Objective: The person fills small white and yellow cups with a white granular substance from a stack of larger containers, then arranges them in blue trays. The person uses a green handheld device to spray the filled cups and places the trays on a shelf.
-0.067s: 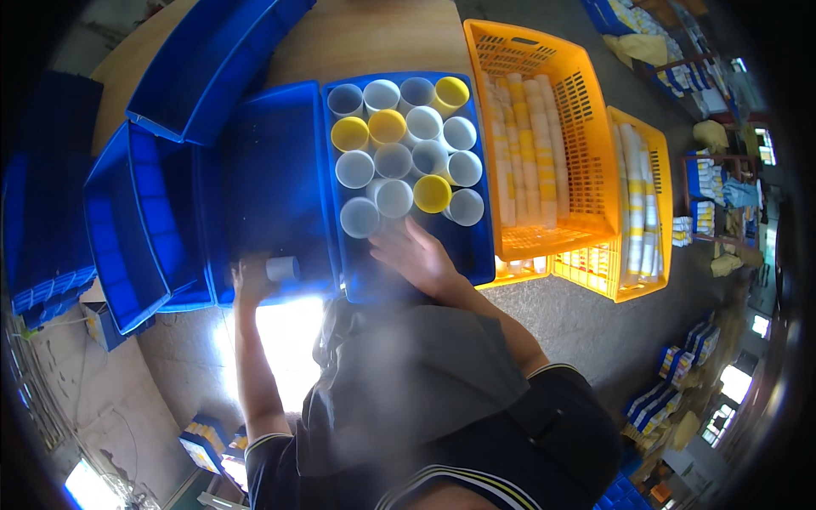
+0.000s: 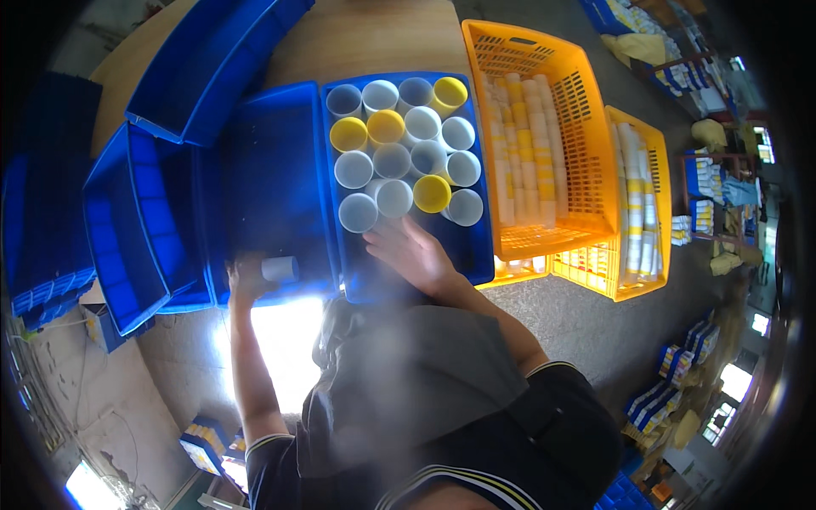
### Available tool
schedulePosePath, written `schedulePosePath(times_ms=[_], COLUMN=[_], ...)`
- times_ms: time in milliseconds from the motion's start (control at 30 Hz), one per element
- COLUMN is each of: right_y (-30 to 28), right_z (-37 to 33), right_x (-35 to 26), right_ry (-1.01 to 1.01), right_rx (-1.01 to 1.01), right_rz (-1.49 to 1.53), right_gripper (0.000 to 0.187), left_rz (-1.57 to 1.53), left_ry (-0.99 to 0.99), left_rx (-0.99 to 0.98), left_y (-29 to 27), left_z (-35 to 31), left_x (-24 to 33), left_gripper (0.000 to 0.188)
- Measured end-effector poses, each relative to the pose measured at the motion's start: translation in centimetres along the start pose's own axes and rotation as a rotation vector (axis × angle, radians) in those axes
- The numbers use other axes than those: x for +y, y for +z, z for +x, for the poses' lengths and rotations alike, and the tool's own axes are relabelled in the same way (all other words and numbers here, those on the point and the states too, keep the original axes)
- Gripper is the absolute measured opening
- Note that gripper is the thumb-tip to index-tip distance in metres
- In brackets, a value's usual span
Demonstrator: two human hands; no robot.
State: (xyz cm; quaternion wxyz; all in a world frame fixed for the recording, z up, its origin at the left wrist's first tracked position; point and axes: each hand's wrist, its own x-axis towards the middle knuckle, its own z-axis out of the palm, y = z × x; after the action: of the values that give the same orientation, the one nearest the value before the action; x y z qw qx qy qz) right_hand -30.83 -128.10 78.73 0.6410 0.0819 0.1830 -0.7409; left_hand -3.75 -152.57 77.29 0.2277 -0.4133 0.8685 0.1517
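A blue bin (image 2: 487, 246) in front of me holds rows of upright, open-topped white cups (image 2: 393, 198), with a few yellow cups (image 2: 433, 194) among them. At the near row my right hand (image 2: 414, 257) lies low in the bin, fingers stretched out towards the cups; its fingertips are partly hidden, so I cannot tell whether they touch. Over the near end of the blue bin to the left (image 2: 272, 187), my left hand (image 2: 246, 276) has its fingers closed about one end of a white cup (image 2: 280, 269), which lies sideways.
Right of the cups stands an orange crate (image 2: 586, 170) with long white and yellow stacks; a second orange crate (image 2: 659, 212) stands beyond it. More blue bins (image 2: 127, 212) are at the left, one (image 2: 204, 68) tilted on the wooden table (image 2: 374, 38). Loaded shelves line the far right.
My left hand has shifted slightly left, and the white cup with it. My right hand has edged slightly left; the nearest left cup has moved a little.
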Motion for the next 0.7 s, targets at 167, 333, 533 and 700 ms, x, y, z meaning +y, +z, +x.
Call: schedulePosePath(times_ms=[167,333,533,700], right_y=[2.0,5.3,6.8,5.0], right_z=[-1.1,-4.6,-5.2,-6.4], right_x=[0.5,2.0,1.4,0.8], right_ry=[0.027,-0.827,-0.747,-1.007], right_rx=[0.208,0.061,-0.095,0.161], right_rz=[-0.327,-1.772,-2.369,-2.270], right_gripper=[0.049,0.075,0.052,0.057], left_rz=[-0.276,-0.538,-1.336,-1.250], left_ry=[0.173,0.128,0.583,0.450], left_rx=[0.112,0.014,-0.713,-0.410], left_y=[-4.3,-9.7,-11.5,-9.5], left_z=[-1.1,-5.9,-6.1,-7.0], left_x=[0.0,6.8,13.5,16.1], left_gripper=[0.060,0.051,0.055,0.039])
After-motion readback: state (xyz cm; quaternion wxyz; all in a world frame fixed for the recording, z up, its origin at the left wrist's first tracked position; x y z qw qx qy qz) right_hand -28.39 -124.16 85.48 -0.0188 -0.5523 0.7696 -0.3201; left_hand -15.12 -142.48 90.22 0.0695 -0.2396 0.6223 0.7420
